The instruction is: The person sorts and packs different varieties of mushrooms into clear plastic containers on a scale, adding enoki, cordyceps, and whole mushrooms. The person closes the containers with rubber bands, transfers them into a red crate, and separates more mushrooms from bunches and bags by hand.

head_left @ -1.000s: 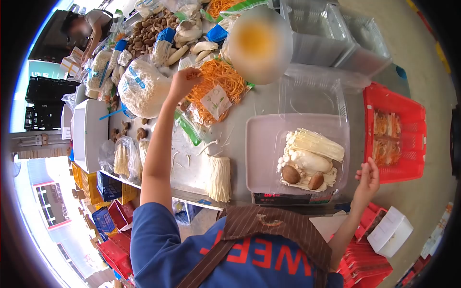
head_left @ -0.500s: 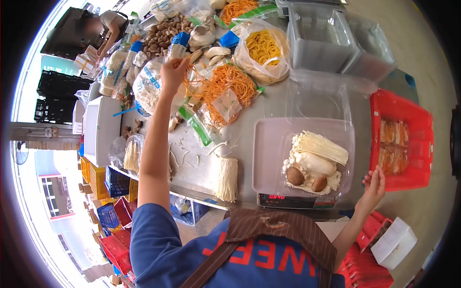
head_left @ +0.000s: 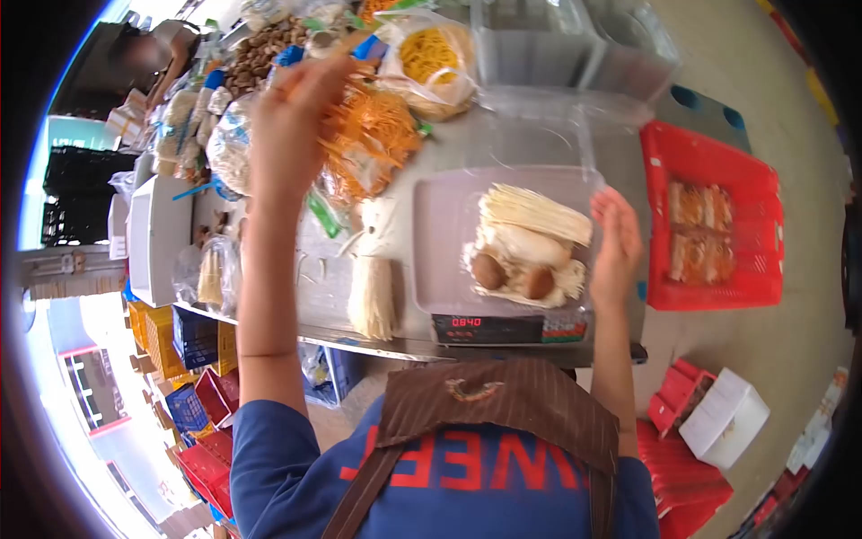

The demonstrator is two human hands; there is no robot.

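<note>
Blurred by motion, my left hand (head_left: 296, 121) is raised beside a heap of orange strands (head_left: 373, 126), its fingers closed on some orange strands. My right hand (head_left: 615, 242) is at the right edge of a clear plastic container, fingers loosely apart and nothing visible in them; contact with the edge is unclear. In the container on a scale tray (head_left: 435, 242) lie long pale enoki mushrooms (head_left: 534, 216), a thick white mushroom (head_left: 521, 242) and two brown mushroom caps (head_left: 488, 270). The scale display (head_left: 466, 322) reads 0840.
A red basket (head_left: 660, 225) with packed trays stands right of the scale. Behind are stacked clear containers (head_left: 534, 58) and a bag of yellow strands (head_left: 429, 58). An enoki bundle (head_left: 371, 296) lies left of the scale. A co-worker's arm shows at the upper left.
My left hand has risen toward the camera with orange strands. My right hand has moved from the basket side to the container's edge. The whole view has shifted.
</note>
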